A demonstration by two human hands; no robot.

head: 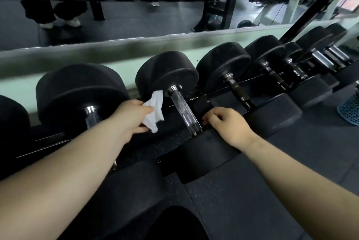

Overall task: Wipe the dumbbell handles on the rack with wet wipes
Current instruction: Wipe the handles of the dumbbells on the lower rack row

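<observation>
I see a mirror [136,20] along the back, above a pale green ledge [116,53]. It reflects dark trouser legs [38,9] and white shoes [60,22]. A blue perforated basket [349,111] sits at far right on the dark speckled floor [291,181].

Your left arm is stretched forward, forearm bare. Your left hand [136,117] is just left of the centre dumbbell handle [184,111], thumb and fingers pinching a white wet wipe [154,111]. Your right arm is also extended and bare. Your right hand [227,125] is just right of that handle's near end, palm down, fingers loosely curled, gripping nothing. Contact with the handle is unclear.
</observation>
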